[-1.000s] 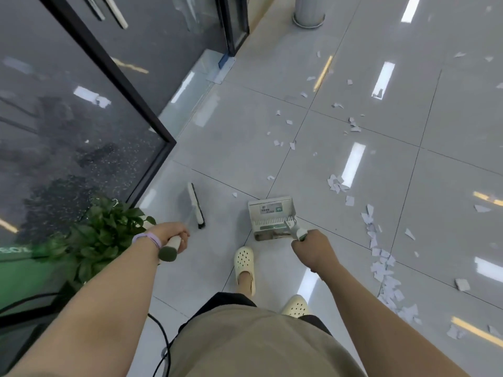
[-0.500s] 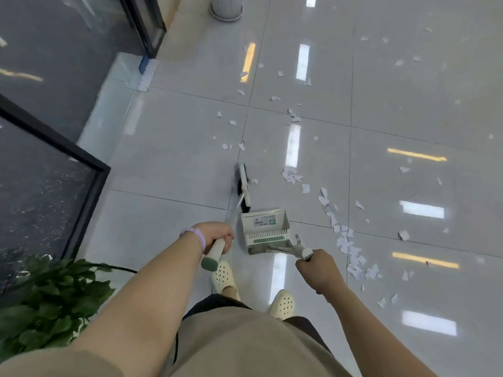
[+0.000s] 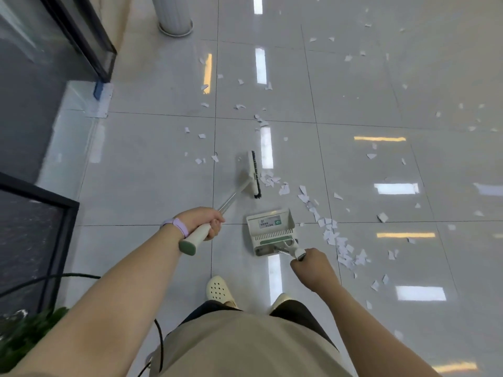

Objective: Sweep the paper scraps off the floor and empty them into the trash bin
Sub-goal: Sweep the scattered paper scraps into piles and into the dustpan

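My left hand point(image 3: 205, 221) grips the cream handle of a broom whose head point(image 3: 252, 174) with black bristles rests on the floor, touching a small heap of paper scraps point(image 3: 269, 179). My right hand point(image 3: 313, 268) grips the handle of a cream dustpan point(image 3: 270, 229) that stands on the tiles just ahead of my feet. A long trail of white scraps point(image 3: 333, 235) runs down the floor right of the dustpan. More scraps lie scattered farther off point(image 3: 239, 106). No trash bin is identifiable.
A dark glass wall with a black frame point(image 3: 65, 213) lines the left side. A potted plant point(image 3: 24, 336) and a black cable point(image 3: 159, 341) sit at the lower left. A round white column base point(image 3: 174, 20) stands at the top.
The view has swung right, away from the glass wall and plant. The broom head has moved right and forward to the scrap heap, and the dustpan has shifted with my right hand.
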`<state>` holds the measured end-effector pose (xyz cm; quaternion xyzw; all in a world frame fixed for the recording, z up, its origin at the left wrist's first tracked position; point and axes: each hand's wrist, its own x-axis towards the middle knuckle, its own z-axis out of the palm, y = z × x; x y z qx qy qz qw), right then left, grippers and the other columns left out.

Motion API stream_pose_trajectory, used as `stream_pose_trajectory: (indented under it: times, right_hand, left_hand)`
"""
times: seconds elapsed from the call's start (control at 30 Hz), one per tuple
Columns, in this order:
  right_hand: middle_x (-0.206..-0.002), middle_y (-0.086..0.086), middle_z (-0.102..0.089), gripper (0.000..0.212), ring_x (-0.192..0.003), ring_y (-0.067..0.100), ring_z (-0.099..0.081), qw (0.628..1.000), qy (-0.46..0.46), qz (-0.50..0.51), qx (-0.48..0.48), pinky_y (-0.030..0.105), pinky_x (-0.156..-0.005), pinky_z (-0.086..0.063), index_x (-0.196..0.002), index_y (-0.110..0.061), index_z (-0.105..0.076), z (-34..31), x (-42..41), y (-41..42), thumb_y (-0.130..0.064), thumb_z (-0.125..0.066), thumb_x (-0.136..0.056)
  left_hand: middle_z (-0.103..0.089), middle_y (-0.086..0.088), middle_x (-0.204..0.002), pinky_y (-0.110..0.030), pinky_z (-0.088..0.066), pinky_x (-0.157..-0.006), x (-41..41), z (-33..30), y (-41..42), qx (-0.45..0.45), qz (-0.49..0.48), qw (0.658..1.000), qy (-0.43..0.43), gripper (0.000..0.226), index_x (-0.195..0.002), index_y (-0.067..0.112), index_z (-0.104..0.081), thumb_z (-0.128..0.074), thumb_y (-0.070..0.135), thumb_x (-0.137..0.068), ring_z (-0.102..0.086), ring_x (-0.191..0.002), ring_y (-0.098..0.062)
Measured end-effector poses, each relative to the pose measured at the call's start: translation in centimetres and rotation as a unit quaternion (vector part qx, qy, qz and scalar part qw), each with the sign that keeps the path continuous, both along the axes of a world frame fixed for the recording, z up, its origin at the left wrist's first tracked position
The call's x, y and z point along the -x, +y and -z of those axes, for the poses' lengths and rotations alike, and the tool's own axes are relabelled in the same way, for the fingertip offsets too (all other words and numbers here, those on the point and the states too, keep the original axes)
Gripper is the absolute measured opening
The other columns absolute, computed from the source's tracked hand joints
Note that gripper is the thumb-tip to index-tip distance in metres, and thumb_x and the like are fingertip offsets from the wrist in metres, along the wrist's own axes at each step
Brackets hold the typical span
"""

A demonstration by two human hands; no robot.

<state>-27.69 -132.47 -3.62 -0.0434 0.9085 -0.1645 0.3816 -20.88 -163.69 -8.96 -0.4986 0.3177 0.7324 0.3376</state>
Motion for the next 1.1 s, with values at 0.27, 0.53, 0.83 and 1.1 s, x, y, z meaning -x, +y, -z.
stream_pose_trajectory:
  times: [0.27,0.53,0.83,1.1]
  right_hand:
    - [-0.063,0.006,-0.051,0.013,-0.054,0.023,-0.045,0.999,-0.022,-0.017,0.041,0.027,-0.05,-0.038,-0.068,-0.008,-0.048,0.9,3.5,-5.2,-0.014,-0.052,-0.079]
    - [-0.062,0.005,-0.051,0.017,-0.053,0.023,-0.044,0.992,-0.065,-0.075,0.077,0.028,-0.051,-0.039,-0.067,-0.01,-0.047,2.0,10.1,-10.7,-0.014,-0.053,-0.082]
    - [-0.078,0.01,-0.06,0.01,-0.058,0.025,-0.054,0.985,-0.099,-0.115,0.087,0.025,-0.04,-0.045,-0.075,-0.01,-0.054,2.2,17.8,-15.2,-0.015,-0.051,-0.084]
    - [-0.09,0.012,-0.063,0.018,-0.076,0.025,-0.058,0.985,-0.114,-0.113,0.066,0.032,-0.052,-0.055,-0.091,-0.009,-0.058,4.1,20.5,-15.6,-0.024,-0.053,-0.082]
  left_hand:
    - [-0.038,0.002,-0.055,-0.015,-0.033,-0.032,-3.9,-1.8,-6.4,0.113,-0.108,0.987,-0.025,0.016,-0.088,0.013,-0.041,-0.051,0.003,-0.096,-0.038,-0.035,-0.005]
    - [-0.039,0.0,-0.046,-0.013,-0.036,-0.031,-4.8,-3.2,-9.5,0.141,-0.197,0.962,-0.124,0.017,-0.085,0.01,-0.042,-0.046,-0.001,-0.097,-0.037,-0.027,-0.007]
    - [-0.041,-0.001,-0.043,-0.012,-0.035,-0.031,-1.6,-6.5,-12.1,0.173,-0.202,0.946,-0.186,0.015,-0.086,0.01,-0.044,-0.045,0.004,-0.1,-0.038,-0.026,-0.01]
    - [-0.048,-0.006,-0.048,-0.016,-0.042,-0.036,3.2,-5.8,-14.2,0.273,-0.114,0.938,-0.181,0.015,-0.081,0.002,-0.049,-0.043,-0.004,-0.093,-0.042,-0.029,-0.015]
